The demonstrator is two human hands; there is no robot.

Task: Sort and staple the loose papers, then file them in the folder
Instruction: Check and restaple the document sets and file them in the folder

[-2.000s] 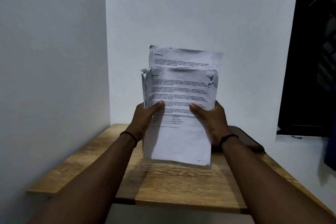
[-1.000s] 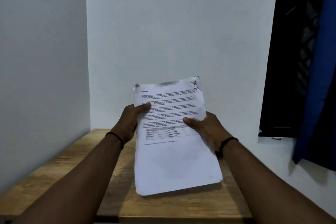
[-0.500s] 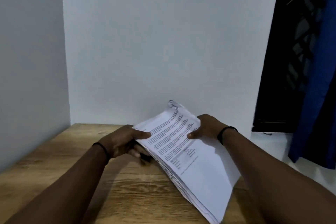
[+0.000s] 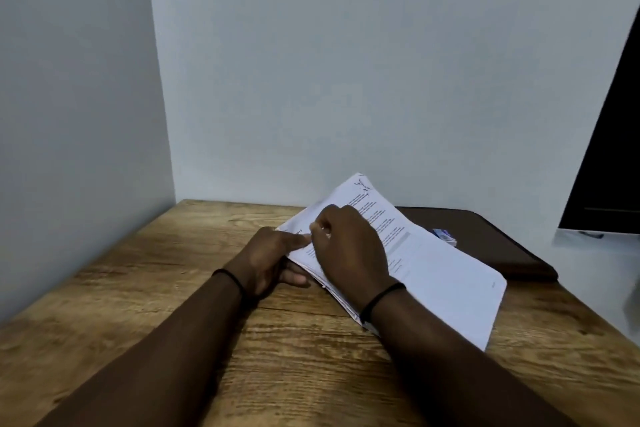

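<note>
— Hands first: what is held by each?

— By the left hand (image 4: 268,262) the near corner of the papers (image 4: 426,265) is gripped, thumb laid on top and fingers tucked beneath the stack. The right hand (image 4: 346,248) is laid over the top sheet with its fingers curled at the same corner; whether a sheet is pinched there cannot be told.

— And where are the papers kept?

— They are rested askew on the surface (image 4: 194,295), squared into one stack, with the far edge lifted a little. A creased mark is seen at the far corner, but no staple can be made out.

— How much of the task is judged done?

— The gathering appears finished. Sorting seems to be under way, while stapling and filing are left to be done. The folder (image 4: 498,246), dark brown, is lain shut behind the stack, partly covered by it, and a small box (image 4: 445,236), perhaps of staples, is set on its cover. No stapler is shown.

— And the room?

— A wooden surface is fitted into a corner of pale walls; a dark opening (image 4: 613,156) is seen at the right.
</note>
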